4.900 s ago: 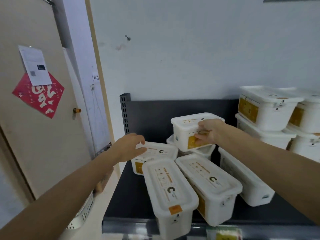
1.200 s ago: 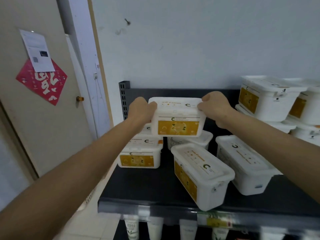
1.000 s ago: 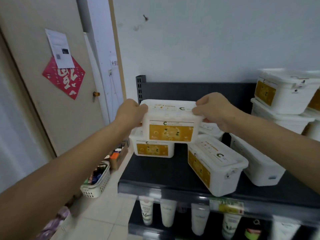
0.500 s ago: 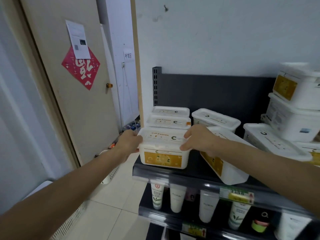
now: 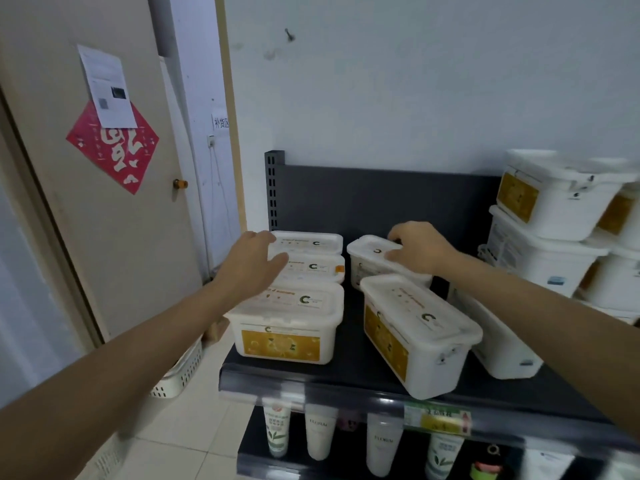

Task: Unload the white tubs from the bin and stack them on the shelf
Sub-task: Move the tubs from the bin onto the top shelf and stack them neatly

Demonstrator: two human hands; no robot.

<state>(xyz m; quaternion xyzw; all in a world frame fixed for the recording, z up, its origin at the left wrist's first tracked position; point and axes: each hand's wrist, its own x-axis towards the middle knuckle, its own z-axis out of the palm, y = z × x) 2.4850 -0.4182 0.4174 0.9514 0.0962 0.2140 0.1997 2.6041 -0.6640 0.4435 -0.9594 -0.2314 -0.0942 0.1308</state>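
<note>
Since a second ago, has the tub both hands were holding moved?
Yes: the tub went down onto the shelf's front left corner, in front of the stack.

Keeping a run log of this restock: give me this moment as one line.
left hand: open, at rear-left stack | right hand: grips rear middle tub | front-left tub: on shelf, unheld

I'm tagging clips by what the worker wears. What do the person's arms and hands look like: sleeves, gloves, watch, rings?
The left arm and right arm are bare to the frame edge, with no sleeves showing. The left hand and right hand wear no gloves, and neither wrist carries a watch or band. No rings show on the visible fingers; some are partly hidden.
</note>
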